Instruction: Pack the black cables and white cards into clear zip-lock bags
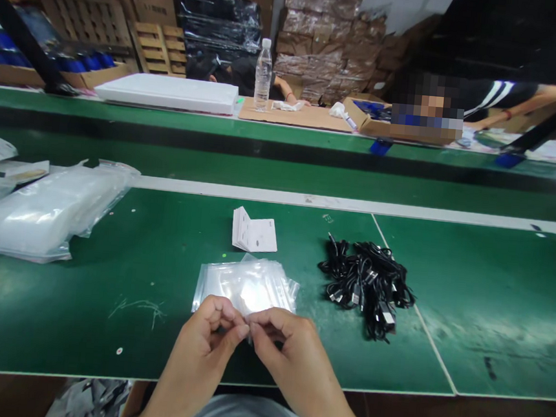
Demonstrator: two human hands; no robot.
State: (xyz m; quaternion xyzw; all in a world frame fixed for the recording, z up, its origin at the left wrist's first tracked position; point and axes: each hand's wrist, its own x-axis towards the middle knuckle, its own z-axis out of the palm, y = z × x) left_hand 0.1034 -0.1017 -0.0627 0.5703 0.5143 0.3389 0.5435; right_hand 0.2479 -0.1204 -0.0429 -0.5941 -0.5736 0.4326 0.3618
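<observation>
My left hand (205,340) and my right hand (285,345) meet over the near edge of the green bench mat (102,329). Their fingertips pinch something thin and clear, which looks like a small clear plastic bag (249,333). Just beyond my fingers lies a stack of clear zip bags (246,285). A small folded white leaflet (254,231) rests farther up the mat. To the right of the bags sits a tangled heap of black cables (366,284), not touching my hands.
Large clear bags of white items (49,208) lie at the mat's left side. Behind the mat runs a green conveyor belt (282,163). Beyond it, a person in a dark striped top (496,101) works near a cardboard tray (402,128), with a water bottle (263,74) and stacked cartons behind.
</observation>
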